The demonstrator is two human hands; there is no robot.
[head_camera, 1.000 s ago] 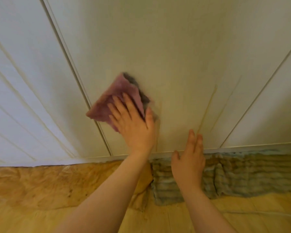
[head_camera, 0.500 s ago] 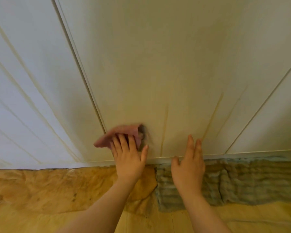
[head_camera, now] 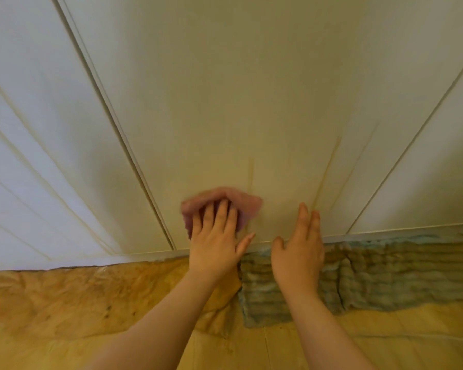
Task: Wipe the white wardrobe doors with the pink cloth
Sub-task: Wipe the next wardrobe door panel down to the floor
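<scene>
The white wardrobe door [head_camera: 238,89] fills the upper view, with several yellowish streaks running down its lower part. My left hand [head_camera: 215,239] presses the pink cloth [head_camera: 246,206] flat against the door near its bottom edge, fingers spread over the cloth. The cloth looks blurred from motion. My right hand [head_camera: 300,249] rests flat against the same door's bottom edge, to the right of the cloth, holding nothing.
A second door panel [head_camera: 38,129] stands to the left and another [head_camera: 433,169] to the right. A grey-green ribbed towel [head_camera: 385,273] lies along the base. Crumpled brown sheeting [head_camera: 64,303] covers the wooden floor at the left.
My left hand has swept the pink cloth down the door from mid-height to near the bottom, then shifted it to the right. My right hand has stayed in place.
</scene>
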